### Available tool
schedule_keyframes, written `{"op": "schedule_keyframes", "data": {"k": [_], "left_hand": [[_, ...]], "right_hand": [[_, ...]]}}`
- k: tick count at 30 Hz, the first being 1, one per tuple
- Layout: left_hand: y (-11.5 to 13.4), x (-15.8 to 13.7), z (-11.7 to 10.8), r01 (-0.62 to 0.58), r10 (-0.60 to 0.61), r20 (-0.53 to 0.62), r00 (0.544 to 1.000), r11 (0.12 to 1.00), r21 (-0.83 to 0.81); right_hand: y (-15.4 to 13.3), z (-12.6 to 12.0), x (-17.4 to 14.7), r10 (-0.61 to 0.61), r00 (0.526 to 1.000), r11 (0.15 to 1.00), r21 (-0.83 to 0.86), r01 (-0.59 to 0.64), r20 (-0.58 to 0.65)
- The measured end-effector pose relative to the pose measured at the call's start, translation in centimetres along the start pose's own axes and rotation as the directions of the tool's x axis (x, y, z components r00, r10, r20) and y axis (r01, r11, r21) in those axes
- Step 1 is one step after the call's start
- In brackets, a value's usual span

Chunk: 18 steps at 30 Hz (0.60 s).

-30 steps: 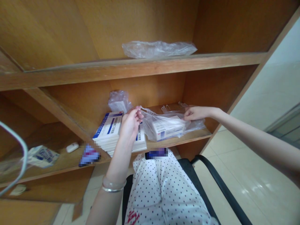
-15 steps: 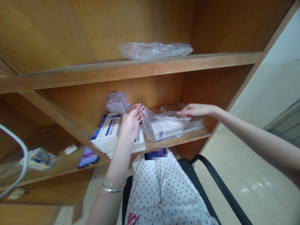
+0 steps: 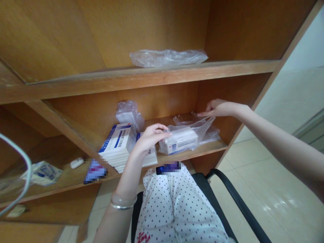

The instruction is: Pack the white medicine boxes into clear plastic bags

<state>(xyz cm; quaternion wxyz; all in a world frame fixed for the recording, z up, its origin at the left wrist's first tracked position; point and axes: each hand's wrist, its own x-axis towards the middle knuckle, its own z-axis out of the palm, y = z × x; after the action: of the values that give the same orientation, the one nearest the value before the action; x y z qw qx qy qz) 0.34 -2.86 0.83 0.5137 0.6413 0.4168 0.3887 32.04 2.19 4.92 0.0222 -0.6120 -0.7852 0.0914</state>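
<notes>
A clear plastic bag [image 3: 204, 128] lies on the middle shelf with white-and-blue boxes [image 3: 183, 139] inside it. My left hand [image 3: 152, 136] pinches the bag's left edge between thumb and fingers. Above the bag's right side, my right hand [image 3: 219, 108] is closed on a handle that stretches up to it; the curled fingers are partly hidden. Left of the bag stands a stack of white-and-blue boxes [image 3: 121, 138], and my left forearm covers part of the boxes beside it.
Behind the stack sits another plastic bag [image 3: 130, 113] with something white inside. Crumpled clear plastic [image 3: 168, 58] rests on the upper shelf [image 3: 152, 78]. A white-and-blue carton [image 3: 44, 173] and a small white case [image 3: 76, 163] occupy the left compartment. A black chair armrest [image 3: 235, 195] is at lower right.
My left hand has come down and right, from the raised bag edge to beside the boxes. My right hand has risen to the right, drawing the bag's handle up; the bag's left side has dropped.
</notes>
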Motion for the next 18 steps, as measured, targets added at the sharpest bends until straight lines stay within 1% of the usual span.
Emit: {"op": "schedule_keyframes", "data": {"k": [1,2,3,5,6,7,8,11,12,16,18], "left_hand": [[-0.2,0.0,0.0,-0.004,0.004,-0.003,1.0,0.998,0.056],[-0.4,0.1,-0.1,-0.015,0.019,-0.038,0.999,0.994,0.112],[-0.6,0.2,-0.2,-0.03,0.048,-0.1,0.994,0.985,0.169],[-1.0,0.4,-0.5,-0.06,0.129,-0.244,0.961,0.961,0.272],[-1.1,0.5,-0.6,-0.069,0.164,-0.292,0.942,0.948,0.309],[-1.1,0.6,-0.7,-0.075,0.185,-0.312,0.932,0.94,0.333],[-1.1,0.6,-0.7,-0.081,0.194,-0.31,0.931,0.936,0.341],[-1.1,0.6,-0.4,-0.116,0.191,-0.223,0.956,0.943,0.311],[-1.1,0.7,-0.1,-0.14,0.206,-0.201,0.958,0.943,0.301],[-1.3,1.3,0.9,-0.22,0.298,-0.207,0.932,0.918,0.33],[-1.3,1.5,1.1,-0.241,0.31,-0.182,0.933,0.915,0.323]], "right_hand": [[0.2,-0.1,0.1,0.002,1.0,1.0,-0.008,-0.003,-0.014],[0.2,-0.2,0.3,-0.007,1.0,1.0,-0.011,0.007,-0.029],[0.3,-0.3,0.4,-0.022,0.999,1.0,-0.011,0.022,-0.047],[0.2,-0.3,0.5,-0.054,0.995,0.999,-0.007,0.053,-0.086],[0.1,-0.4,0.6,-0.066,0.993,0.998,-0.002,0.066,-0.102],[-0.1,-0.4,0.6,-0.076,0.991,0.997,0.007,0.077,-0.113],[-0.3,-0.5,0.6,-0.087,0.989,0.996,0.022,0.09,-0.118],[-1.2,-0.4,0.5,-0.147,0.98,0.982,0.101,0.161,-0.132],[-1.6,-0.3,0.5,-0.172,0.974,0.972,0.134,0.192,-0.148],[-3.6,0.7,0.2,-0.24,0.942,0.902,0.303,0.306,-0.236],[-4.5,1.3,0.0,-0.242,0.937,0.851,0.409,0.329,-0.252]]}}
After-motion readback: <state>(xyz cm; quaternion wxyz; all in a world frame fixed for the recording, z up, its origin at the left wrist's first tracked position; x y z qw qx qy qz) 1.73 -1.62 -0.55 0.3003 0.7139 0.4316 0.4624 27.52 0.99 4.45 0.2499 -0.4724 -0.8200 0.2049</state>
